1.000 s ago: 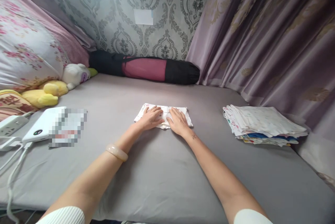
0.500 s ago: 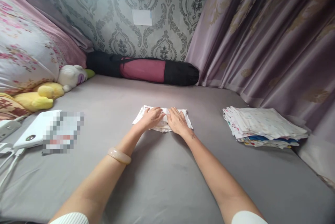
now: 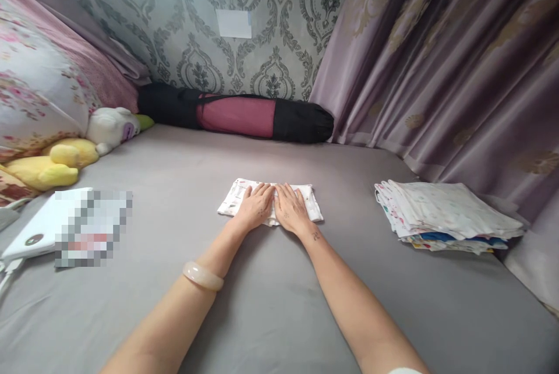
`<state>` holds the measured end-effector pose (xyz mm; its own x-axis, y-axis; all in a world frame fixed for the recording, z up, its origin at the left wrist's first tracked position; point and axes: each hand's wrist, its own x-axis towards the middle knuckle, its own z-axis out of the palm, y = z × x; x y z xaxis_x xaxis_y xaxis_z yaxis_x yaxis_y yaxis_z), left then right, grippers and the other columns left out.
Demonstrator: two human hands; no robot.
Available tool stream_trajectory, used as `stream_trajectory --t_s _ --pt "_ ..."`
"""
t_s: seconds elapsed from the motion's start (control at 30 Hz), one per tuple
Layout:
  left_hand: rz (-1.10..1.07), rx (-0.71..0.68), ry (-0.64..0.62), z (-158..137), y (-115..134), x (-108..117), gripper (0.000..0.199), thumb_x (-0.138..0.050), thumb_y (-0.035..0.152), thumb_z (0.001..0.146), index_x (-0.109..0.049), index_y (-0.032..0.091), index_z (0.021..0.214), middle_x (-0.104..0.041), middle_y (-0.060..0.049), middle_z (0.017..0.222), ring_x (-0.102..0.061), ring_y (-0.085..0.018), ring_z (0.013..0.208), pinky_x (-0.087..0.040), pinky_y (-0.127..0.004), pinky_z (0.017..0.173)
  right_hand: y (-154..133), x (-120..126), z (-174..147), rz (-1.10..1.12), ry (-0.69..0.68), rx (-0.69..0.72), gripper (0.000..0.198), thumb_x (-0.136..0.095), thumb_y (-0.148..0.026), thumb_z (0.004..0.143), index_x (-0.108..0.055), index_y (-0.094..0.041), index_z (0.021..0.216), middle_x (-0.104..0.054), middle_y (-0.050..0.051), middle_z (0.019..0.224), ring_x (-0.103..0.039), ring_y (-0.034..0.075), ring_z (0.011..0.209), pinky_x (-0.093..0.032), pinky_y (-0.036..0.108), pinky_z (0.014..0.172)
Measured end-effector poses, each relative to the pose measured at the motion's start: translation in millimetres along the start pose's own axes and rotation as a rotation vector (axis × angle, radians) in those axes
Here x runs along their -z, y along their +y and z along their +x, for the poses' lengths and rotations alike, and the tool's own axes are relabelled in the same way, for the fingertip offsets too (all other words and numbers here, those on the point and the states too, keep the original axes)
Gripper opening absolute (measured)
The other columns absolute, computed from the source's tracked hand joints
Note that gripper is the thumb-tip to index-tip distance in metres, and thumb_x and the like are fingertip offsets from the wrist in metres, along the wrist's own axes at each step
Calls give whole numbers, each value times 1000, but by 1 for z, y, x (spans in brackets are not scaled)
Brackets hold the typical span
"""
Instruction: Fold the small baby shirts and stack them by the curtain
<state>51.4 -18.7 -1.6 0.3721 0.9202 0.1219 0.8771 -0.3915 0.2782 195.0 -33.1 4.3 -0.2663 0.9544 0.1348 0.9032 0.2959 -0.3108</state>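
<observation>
A white printed cloth (image 3: 230, 198), folded into a flat rectangle, lies on the grey bed sheet (image 3: 271, 292) in front of me. My left hand (image 3: 256, 206) rests palm down on its middle, fingers stretched out and pointing away from me. Beside it, my right hand (image 3: 290, 206) is also flat on the cloth, its fingers extended. The fingertips of both hands almost meet at the cloth's centre. Part of the cloth is hidden under the hands; its left and right ends show.
A stack of folded cloths (image 3: 449, 211) sits to the right. On the left are a white power bank (image 3: 37, 225), a blurred-out flat item (image 3: 96, 228) and plush toys (image 3: 111, 129). A long black and maroon bag (image 3: 238, 115) lies along the wall, beside the curtain (image 3: 375, 71).
Both hands have slid inward across the cloth and are now closer together at its middle. More of the cloth's two ends shows. The view has shifted slightly.
</observation>
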Motion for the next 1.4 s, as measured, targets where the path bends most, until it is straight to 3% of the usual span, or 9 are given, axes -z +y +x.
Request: stream_trajectory --t_s 0.23,0.43,0.63,0.93,1.17,1.4 --pt "-32 8 18 0 0 3 45 -26 27 100 -45 19 140 -48 -10 148 -38 -24 141 -27 -52 116 -2 6 1 10 -21 -24 52 -26 -28 101 -38 -13 149 -40 10 154 -26 22 146 -15 46 120" --pt "67 59 141 -3 -1 4 46 -31 20 97 -45 13 140 -47 -14 149 -34 -26 144 -22 -53 118 -10 5 1 -18 22 23 54 -22 -29 101 -36 -11 150 -33 9 157 -20 20 148 -9 45 122" --pt "114 78 63 -5 -1 0 45 -31 27 99 -47 17 140 -46 -13 149 -38 -26 142 -27 -53 116 -11 -2 -1 -20 -10 28 55 -22 -30 101 -35 -10 151 -31 10 158 -23 21 147 -11 46 121" --pt "101 68 68 -5 -3 0 46 -30 28 99 -47 16 141 -46 -13 150 -38 -27 141 -28 -54 116 -11 0 -1 -13 -15 27 55 -22 -31 101 -35 -11 151 -32 9 158 -24 21 147 -11 46 121" --pt "122 92 222 -7 -5 1 50 -26 35 101 -48 15 142 -46 -13 150 -33 -27 144 -20 -54 119 -4 6 -4 -74 69 -46 54 -26 -28 100 -37 -10 150 -30 11 158 -22 22 148 -10 46 121" --pt "165 126 114 -8 -8 -5 55 -23 41 101 -44 14 145 -43 -15 151 -32 -31 144 -21 -58 117 3 2 -6 -76 -2 -102 55 -24 -30 100 -35 -9 150 -30 11 158 -22 22 148 -10 47 121"
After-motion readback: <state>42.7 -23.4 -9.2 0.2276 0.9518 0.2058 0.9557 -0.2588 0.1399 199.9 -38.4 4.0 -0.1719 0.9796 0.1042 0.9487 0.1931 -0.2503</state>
